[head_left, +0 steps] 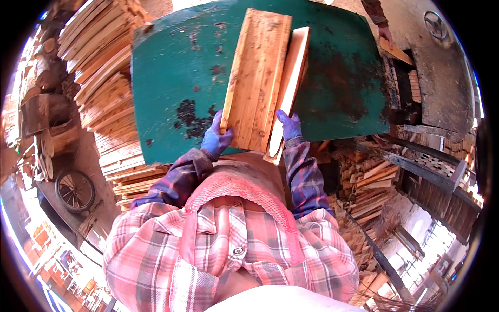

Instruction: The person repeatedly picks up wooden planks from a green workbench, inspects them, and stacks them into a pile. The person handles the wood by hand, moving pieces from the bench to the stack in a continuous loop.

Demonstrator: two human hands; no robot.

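Note:
My left hand (215,138), in a blue-purple glove, grips the lower left edge of a wide, rough wooden board (257,78). Against the right side of that board leans a narrower, paler board (291,88), tilted up on its edge. Around its lower right side my right hand (289,125) is closed, the thumb lying on the near face; the other fingers are mostly hidden behind. Both boards point away from me over a green tabletop (171,88) with worn, dark-stained paint. Their near ends come close to my apron (244,177).
Stacked boards (106,99) rise along the table's left side, and more wood pieces (374,182) lie at the lower right. At the far right another person's hand (385,34) holds a wood piece (397,53) by a dark frame. A spoked wheel (75,191) stands at left.

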